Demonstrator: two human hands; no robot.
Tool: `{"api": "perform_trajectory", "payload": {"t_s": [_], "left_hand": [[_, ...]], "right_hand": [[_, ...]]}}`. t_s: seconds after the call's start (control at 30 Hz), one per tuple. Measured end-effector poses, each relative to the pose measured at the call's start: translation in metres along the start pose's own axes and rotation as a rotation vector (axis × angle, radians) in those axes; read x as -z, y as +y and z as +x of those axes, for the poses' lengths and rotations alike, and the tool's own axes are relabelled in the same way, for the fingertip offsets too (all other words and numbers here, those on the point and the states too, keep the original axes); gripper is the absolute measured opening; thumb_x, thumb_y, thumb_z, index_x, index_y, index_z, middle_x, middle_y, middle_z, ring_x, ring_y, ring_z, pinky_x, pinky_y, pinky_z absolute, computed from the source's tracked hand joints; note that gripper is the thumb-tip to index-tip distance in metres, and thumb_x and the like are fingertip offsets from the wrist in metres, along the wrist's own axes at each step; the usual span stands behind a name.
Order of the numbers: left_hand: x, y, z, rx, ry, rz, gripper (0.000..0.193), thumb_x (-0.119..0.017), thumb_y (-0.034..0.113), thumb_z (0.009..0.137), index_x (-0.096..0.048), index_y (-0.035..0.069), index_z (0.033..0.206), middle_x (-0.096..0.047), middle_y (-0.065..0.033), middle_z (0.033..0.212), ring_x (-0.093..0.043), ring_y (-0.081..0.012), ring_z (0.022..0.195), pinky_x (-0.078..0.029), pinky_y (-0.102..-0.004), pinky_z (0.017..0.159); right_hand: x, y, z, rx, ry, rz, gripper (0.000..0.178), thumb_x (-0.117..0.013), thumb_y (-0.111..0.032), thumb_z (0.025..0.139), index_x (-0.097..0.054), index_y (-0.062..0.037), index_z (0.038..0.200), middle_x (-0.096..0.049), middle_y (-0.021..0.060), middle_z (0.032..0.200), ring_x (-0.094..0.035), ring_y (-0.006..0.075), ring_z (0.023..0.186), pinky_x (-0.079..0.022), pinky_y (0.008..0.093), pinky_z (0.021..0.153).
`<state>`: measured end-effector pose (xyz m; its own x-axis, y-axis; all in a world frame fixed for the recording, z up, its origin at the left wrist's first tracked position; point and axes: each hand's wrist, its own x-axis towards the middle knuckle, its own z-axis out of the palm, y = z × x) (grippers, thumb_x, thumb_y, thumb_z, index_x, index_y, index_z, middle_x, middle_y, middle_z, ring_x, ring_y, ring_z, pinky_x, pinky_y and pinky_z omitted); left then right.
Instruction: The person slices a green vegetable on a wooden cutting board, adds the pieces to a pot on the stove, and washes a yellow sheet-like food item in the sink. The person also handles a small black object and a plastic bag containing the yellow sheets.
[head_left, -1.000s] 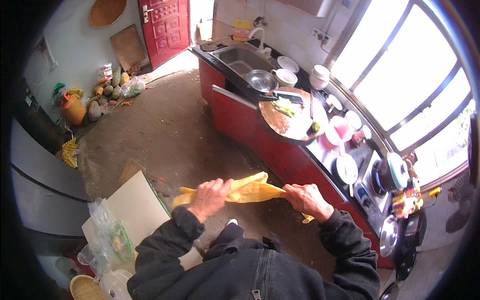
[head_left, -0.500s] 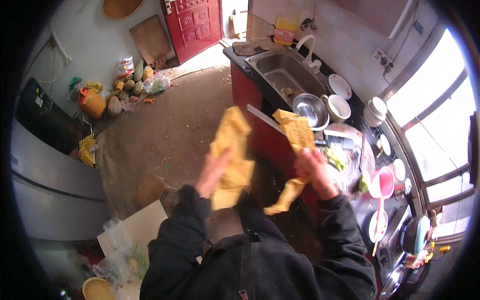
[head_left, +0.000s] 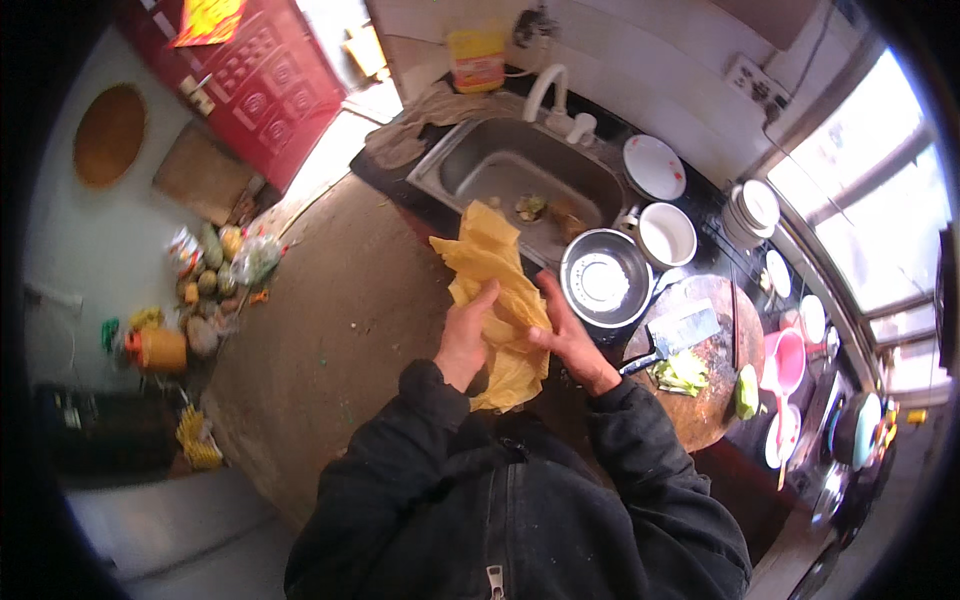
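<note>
A crumpled yellow cloth (head_left: 497,285) hangs in front of my chest, at the edge of the steel sink (head_left: 480,160). My left hand (head_left: 465,340) grips it from the left side and my right hand (head_left: 570,345) presses against it from the right. The cloth's top rises above both hands and its lower end drapes down between my black sleeves. Just right of my right hand stands a steel bowl (head_left: 604,278).
A white bowl (head_left: 667,235), white plate (head_left: 654,166) and stacked bowls (head_left: 752,212) line the dark counter. A round wooden board (head_left: 720,385) carries a cleaver (head_left: 672,335) and chopped greens (head_left: 683,371). Vegetables (head_left: 215,265) lie on the floor by the red door (head_left: 240,80).
The cloth was stretched wide between my hands, then lifted. Now both hands have come together and bunch it in front of the sink. The view has turned toward the sink.
</note>
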<state>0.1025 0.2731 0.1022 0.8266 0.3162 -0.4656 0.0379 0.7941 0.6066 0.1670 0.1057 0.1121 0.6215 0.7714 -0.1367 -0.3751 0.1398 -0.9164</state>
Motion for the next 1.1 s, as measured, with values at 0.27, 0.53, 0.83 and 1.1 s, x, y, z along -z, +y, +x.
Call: {"api": "perform_trajectory", "payload": {"t_s": [0.27,0.53,0.83,1.1], "left_hand": [[-0.026,0.024,0.101,0.319,-0.389,0.552,0.039,-0.071,0.024,0.094,-0.061,-0.001,0.123,-0.066,-0.0061,0.114,-0.062,-0.0151,0.102,-0.050,-0.0310,0.088],[-0.059,0.126,0.158,-1.131,-1.333,1.665,0.069,-0.083,0.040,0.072,-0.058,0.005,0.126,-0.059,-0.0156,0.123,-0.048,-0.0348,0.129,-0.032,-0.0509,0.113],[-0.045,0.105,0.194,-0.531,-1.490,1.612,0.044,-0.056,0.048,0.096,-0.062,0.011,0.074,-0.063,-0.0105,0.067,-0.064,-0.0329,0.066,-0.050,-0.0410,0.063],[-0.070,0.088,0.301,0.403,-0.548,0.606,0.052,-0.047,0.048,0.104,-0.067,0.000,0.101,-0.069,-0.0128,0.084,-0.066,-0.0266,0.068,-0.052,-0.0430,0.062]], "right_hand": [[0.032,0.005,0.034,-0.058,0.526,0.073,0.041,-0.069,-0.001,0.081,-0.062,0.0036,0.122,-0.069,0.0060,0.107,-0.067,0.0146,0.090,-0.053,0.0290,0.084],[0.012,-0.031,0.081,-0.265,0.504,-1.380,0.018,-0.068,-0.021,0.077,-0.066,-0.0097,0.091,-0.070,0.0165,0.089,-0.067,0.0404,0.080,-0.052,0.0478,0.064],[-0.022,-0.028,0.074,-0.095,0.813,-1.209,0.017,-0.071,-0.014,0.077,-0.065,-0.0092,0.092,-0.067,0.0121,0.080,-0.067,0.0319,0.076,-0.050,0.0390,0.064],[0.008,-0.006,0.001,0.172,1.678,-0.001,0.018,-0.062,-0.005,0.091,-0.068,0.0016,0.107,-0.071,0.0045,0.096,-0.067,0.0132,0.085,-0.054,0.0268,0.073]]}}
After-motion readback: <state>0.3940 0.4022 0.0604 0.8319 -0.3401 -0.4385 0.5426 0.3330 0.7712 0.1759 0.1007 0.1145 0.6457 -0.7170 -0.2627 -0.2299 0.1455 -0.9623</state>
